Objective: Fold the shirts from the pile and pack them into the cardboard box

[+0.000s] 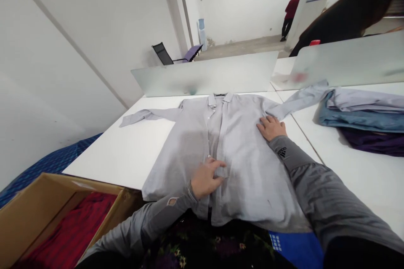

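Observation:
A light grey button-up shirt (243, 155) lies front side up on the white table, its collar at the far side and its sleeves out to both sides. The front is partly parted along the button line, and the hem hangs over the near edge. My left hand (206, 177) rests on the lower middle of the front, thumb and forefinger apart over the button placket; its other fingers are partly hidden. Flat near the armpit on the right side lies my right hand (272, 127), its fingers spread on the cloth.
Folded garments (368, 113) are stacked on the right. A cardboard box (41, 189) holding a red checked garment (75, 227) stands at lower left. Frosted dividers (208, 75) line the table's far edge. Beneath the hem is a blue plastic container (296, 249). A person (291, 12) stands far back.

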Demonstrator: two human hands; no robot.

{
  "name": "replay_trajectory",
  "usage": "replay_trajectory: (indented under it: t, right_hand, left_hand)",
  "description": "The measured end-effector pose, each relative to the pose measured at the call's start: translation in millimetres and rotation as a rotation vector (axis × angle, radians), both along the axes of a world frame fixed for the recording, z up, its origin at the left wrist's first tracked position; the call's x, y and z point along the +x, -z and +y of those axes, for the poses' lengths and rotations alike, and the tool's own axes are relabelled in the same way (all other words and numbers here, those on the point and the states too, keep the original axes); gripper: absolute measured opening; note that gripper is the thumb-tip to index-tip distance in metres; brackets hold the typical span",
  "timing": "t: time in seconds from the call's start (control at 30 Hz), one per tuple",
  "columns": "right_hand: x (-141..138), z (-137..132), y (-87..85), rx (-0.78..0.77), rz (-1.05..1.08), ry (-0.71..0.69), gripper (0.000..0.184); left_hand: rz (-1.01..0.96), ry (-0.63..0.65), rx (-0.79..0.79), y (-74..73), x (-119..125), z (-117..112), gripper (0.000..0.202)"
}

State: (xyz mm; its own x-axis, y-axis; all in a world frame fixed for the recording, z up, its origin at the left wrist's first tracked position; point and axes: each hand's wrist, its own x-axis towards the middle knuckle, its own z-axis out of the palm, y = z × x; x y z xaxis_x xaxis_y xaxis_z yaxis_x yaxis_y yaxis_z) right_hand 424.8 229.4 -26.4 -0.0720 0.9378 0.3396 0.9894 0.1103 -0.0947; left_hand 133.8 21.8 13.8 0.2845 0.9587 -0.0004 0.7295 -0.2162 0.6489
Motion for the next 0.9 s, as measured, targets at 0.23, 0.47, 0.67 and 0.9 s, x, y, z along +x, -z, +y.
replay_trajectory:
  t: [0.23, 0.47, 0.67, 0.9]
  right_hand:
    - [-0.1, -0.8, -1.6, -0.019, -0.036, 0.011, 0.049]
    - [-0.5, -3.0, -17.1, -0.118, -0.100, 0.075, 0.047]
    - [-62.9, 17.9, -71.2, -0.124, -0.003, -0.042, 0.032]
    - [-176.5, 89.9, -72.3, -0.205, 0.194, -0.085, 0.022]
  left_hand:
    - [0.410, 0.147, 0.244, -2.2, -2.7, -25.8, 0.016]
    - [0.399, 0.671, 0.626, 11.0, -39.1, -32.7, 0.062]
    - [0.315, 0.288, 0.453, 7.7, -53.2, -40.1, 0.037]
    - [0.422, 0.432, 0.580, 77.4, -53.2, -36.0, 0.025]
